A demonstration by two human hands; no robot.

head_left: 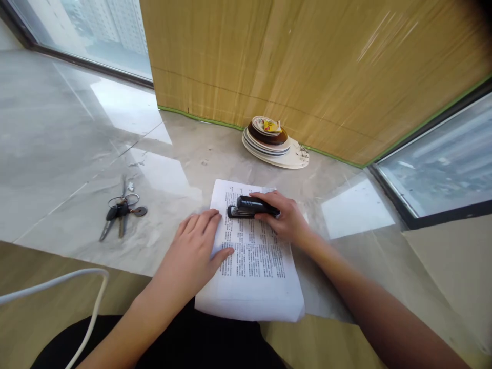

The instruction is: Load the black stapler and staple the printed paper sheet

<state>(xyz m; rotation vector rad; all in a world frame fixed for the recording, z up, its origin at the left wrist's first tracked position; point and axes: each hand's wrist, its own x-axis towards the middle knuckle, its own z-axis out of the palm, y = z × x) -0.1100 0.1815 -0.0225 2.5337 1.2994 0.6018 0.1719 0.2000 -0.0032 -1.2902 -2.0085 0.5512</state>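
Note:
Printed sheets of paper [261, 292] lie on the grey marble-look ledge, their near end reaching past its front edge. My right hand [286, 218] is wrapped round a black stapler [253, 205], which lies over the upper part of the print with its nose pointing left. My left hand [198, 243] rests flat along the left side of the paper, fingers stretched out and thumb on the print. Nothing is in the left hand. How many sheets there are I cannot tell.
A bunch of keys [122, 209] lies on the ledge at the left. Stacked plates [269, 148] with a small yellow packet [271, 126] on top stand at the back, before a bamboo blind [246, 61]. A white cable [94, 307] loops at the lower left.

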